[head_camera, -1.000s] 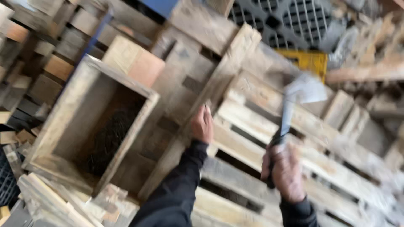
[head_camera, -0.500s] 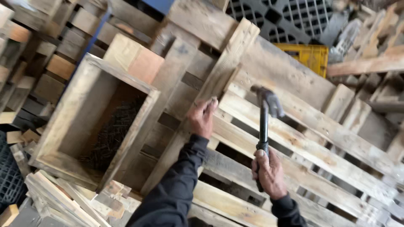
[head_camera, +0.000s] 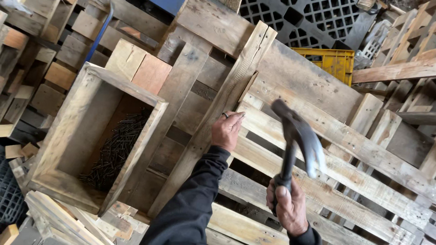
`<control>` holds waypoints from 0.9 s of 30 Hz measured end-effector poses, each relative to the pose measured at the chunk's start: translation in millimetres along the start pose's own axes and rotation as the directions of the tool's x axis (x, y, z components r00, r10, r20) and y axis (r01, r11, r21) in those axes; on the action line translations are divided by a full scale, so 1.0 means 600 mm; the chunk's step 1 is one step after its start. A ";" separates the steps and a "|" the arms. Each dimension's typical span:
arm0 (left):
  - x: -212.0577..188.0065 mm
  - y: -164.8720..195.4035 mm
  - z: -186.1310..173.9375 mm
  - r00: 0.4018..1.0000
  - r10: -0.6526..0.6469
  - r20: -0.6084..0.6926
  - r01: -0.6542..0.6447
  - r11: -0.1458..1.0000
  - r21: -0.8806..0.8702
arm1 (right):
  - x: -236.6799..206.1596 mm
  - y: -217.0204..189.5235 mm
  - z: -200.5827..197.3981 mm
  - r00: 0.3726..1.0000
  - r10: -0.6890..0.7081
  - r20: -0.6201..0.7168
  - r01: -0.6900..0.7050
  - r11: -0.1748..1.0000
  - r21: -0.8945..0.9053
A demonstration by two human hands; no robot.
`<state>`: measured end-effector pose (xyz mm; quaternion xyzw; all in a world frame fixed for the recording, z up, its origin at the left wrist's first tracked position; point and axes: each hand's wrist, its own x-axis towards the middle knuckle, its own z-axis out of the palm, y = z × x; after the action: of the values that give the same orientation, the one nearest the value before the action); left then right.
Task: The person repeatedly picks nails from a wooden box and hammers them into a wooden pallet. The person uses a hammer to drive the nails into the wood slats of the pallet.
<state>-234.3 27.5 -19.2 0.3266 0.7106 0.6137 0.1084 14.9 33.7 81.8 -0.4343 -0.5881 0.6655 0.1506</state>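
Claw hammer [head_camera: 297, 136], head blurred, raised over the slatted pallet [head_camera: 363, 181]. Right hand [head_camera: 288, 208] fisted around its handle. Left hand [head_camera: 227, 130] pinches something small against the pallet's edge board. Left of pallet: open wooden box [head_camera: 72, 136] of dark nails [head_camera: 116, 152]. Behind pallet: yellow crate [head_camera: 334, 61].

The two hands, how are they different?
The left hand rests on a wooden plank, fingers pinched near its edge; the right hand is wrapped around a hammer handle. The left hand is farther up the pallet; the right hand is lower, near the bottom edge of the view. Both are bare and come out of dark sleeves.
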 end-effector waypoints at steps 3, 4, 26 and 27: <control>0.003 0.002 -0.005 0.999 0.032 -0.003 -0.032 0.999 0.011 | 0.021 -0.020 0.018 0.994 0.111 0.019 -0.105 0.973 -0.205; 0.003 0.003 -0.007 0.999 0.039 0.000 -0.039 0.999 -0.014 | 0.026 -0.032 0.019 0.972 0.233 -0.014 -0.225 0.918 -0.327; 0.048 -0.003 -0.015 0.650 -0.593 -0.475 0.611 0.780 -0.138 | 0.047 -0.146 -0.026 0.754 -0.657 -0.023 0.632 0.714 0.302; 0.050 -0.003 -0.016 0.630 -0.622 -0.465 0.630 0.760 -0.162 | 0.057 -0.130 -0.024 0.766 -0.642 0.022 0.620 0.748 0.238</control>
<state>-263.1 37.9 -11.2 -0.1070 0.7872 0.5939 0.1271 -18.0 88.0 140.5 -0.1559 -0.6311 0.6565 0.3827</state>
